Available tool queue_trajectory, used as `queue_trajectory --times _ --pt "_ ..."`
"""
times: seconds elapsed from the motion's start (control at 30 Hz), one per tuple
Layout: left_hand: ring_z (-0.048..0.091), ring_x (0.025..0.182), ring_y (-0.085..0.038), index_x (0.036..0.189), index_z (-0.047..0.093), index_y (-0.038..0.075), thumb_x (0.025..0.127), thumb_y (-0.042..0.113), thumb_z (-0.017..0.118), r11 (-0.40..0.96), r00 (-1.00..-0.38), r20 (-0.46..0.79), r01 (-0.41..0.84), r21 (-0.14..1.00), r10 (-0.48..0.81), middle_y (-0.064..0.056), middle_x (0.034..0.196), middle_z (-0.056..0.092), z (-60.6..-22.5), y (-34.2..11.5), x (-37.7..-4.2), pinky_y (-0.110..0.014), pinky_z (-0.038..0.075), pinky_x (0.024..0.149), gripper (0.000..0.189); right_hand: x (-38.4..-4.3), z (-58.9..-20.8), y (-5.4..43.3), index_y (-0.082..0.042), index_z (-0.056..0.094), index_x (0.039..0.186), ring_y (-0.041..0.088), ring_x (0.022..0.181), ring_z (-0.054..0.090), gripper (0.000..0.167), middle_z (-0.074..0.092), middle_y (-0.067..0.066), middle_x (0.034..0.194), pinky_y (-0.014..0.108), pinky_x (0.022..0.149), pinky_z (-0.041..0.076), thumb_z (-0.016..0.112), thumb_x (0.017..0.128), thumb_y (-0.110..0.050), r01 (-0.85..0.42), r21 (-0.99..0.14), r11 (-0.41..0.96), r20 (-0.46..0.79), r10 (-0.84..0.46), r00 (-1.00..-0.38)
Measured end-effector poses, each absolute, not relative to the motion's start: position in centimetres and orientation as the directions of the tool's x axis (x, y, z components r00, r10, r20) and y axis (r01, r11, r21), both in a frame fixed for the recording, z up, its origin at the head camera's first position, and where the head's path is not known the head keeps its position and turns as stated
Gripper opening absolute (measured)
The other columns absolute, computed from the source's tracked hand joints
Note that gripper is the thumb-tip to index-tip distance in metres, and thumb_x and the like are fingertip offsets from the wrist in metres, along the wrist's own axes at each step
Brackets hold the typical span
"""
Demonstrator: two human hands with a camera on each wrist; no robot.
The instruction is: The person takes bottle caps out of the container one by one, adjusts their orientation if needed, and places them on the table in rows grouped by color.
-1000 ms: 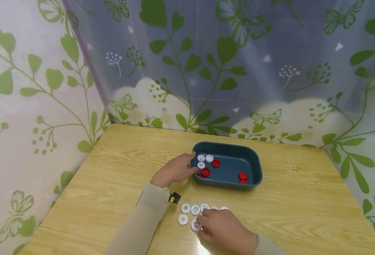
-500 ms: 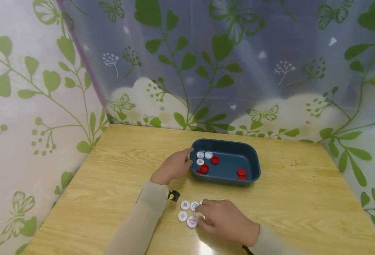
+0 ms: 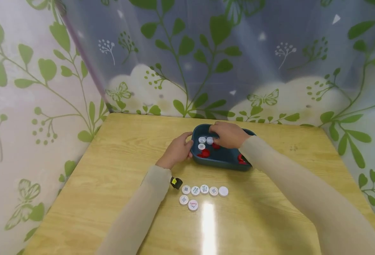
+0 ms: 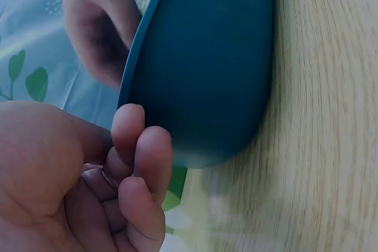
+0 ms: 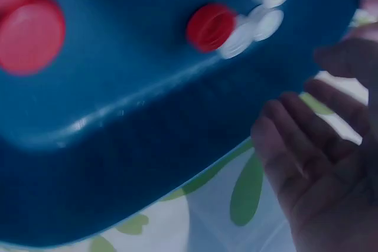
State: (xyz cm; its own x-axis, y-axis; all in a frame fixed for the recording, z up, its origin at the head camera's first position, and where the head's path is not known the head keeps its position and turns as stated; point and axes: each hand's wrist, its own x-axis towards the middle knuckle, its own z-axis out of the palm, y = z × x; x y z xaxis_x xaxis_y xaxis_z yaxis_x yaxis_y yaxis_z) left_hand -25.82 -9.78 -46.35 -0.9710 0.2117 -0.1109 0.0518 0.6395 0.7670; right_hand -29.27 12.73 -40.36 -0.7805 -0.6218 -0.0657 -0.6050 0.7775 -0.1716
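Moving from round white plastic caps (image 3: 195, 190) on wooden bench (image 3: 136, 141), right hand (image 3: 228, 134), fingers loosely extended, reaching over dark-blue oblong plastic tray (image 3: 219, 164); work apparently shifting to round red caps (image 3: 205, 153), white discs (image 3: 201, 146) inside. Left hand (image 3: 177, 150) gripping tray's left rim.

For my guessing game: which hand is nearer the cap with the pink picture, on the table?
Left. The left hand holds the tub, beyond and left of the cap; the right hand is over the tub, farther away, to the right.
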Motion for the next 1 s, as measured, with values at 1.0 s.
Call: queue_trajectory --times 1.0 --pt "0.070 0.064 -0.026 0.162 0.032 0.011 0.113 0.023 0.042 0.578 -0.968 -0.108 0.043 0.815 0.225 -0.005 0.068 0.069 -47.0 -9.0 -25.2 -0.032 0.053 0.071 0.051 -31.4 -43.7 8.3 -0.012 0.072 0.114 0.030 0.103 0.071 0.016 0.075 0.010 0.106 0.050 0.095 0.054 0.071 0.097 -0.014 -0.716 0.070 0.694 -0.258 -0.681 -0.685"
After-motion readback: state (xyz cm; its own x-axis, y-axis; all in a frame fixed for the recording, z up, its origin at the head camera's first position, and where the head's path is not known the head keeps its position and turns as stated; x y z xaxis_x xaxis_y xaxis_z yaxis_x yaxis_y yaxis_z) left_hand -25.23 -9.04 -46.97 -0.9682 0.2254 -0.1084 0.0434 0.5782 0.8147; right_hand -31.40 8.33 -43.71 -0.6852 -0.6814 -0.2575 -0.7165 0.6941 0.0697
